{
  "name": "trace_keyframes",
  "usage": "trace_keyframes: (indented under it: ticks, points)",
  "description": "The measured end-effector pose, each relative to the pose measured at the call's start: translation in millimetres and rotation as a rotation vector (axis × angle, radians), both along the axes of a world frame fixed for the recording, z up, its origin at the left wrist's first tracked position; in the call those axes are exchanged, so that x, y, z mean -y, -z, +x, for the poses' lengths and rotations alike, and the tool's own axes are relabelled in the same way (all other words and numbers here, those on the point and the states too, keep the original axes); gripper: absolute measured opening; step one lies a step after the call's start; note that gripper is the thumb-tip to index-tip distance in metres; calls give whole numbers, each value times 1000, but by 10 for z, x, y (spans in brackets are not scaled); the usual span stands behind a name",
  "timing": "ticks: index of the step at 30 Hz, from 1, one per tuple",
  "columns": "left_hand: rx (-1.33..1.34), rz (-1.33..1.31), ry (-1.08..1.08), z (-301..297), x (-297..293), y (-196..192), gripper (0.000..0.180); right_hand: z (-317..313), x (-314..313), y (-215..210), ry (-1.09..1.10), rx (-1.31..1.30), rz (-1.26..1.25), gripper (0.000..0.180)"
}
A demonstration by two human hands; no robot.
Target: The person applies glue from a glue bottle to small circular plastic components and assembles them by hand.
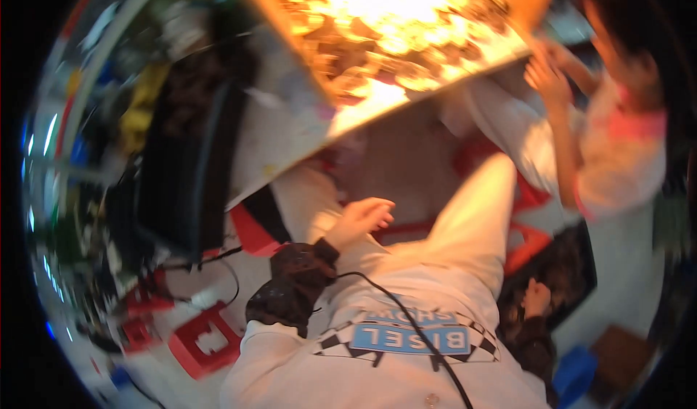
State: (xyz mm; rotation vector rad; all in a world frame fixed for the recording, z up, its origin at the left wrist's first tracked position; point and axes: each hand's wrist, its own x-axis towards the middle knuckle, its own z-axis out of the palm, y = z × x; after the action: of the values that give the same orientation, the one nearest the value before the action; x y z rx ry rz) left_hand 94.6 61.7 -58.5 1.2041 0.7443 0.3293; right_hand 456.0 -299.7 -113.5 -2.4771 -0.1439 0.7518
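My left hand (367, 217) hovers over my lap, its fingers loosely bent and slightly apart. Nothing shows in it. Low beside my right thigh, my right hand (536, 298) has its fingers curled in; whether anything is inside them is hidden. Behind that hand stands a dark crate (587, 264) with brownish contents too blurred to name. Ahead of me, a heap of shiny pieces (406, 39) glows under strong light on a table (279, 137). The glare hides what kind of pieces they are.
A black bin (185, 184) with dark contents stands at the left. At the right, a co-worker's hands (548, 75) are by the table edge. A red stool (207, 344) sits at lower left, a blue object (573, 376) at lower right. A black cable (396, 300) crosses my shirt.
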Motion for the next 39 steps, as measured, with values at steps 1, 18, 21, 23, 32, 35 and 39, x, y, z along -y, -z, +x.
trace_keyframes:
  ticks: [1, 18, 21, 23, 32, 35, 39]
  points:
    - [-26, 5, -20, 6, -20, -50, 34, -1, -236, -100, -120, 158, 55, 41]
    - [-364, 748, -821, -2057, -969, -2176, 21, -2193, -3781, -1413, -1248, 197, 1202, 25]
    - [-1001, 886, -804, -2471, -1608, -1753, 31, -2548, -4295, -1388, -1267, 329, 1246, 39]
    - [-1235, 1047, -795, -2384, -1908, -1396, 36, -2699, -4572, -1327, -1197, 310, 1087, 53]
    - [-231, 263, -1187, -2369, -2057, -1458, 12, -3086, -5327, -1181, -1100, 435, 1063, 47]
    - [-224, 419, -1133, -2410, -1783, -1807, 15, -3099, -5425, -1120, -1171, 456, 1103, 38]
    - [-100, 745, -831, -1979, -1128, -2134, 22, -3075, -5378, -1210, -1180, 442, 1059, 26]
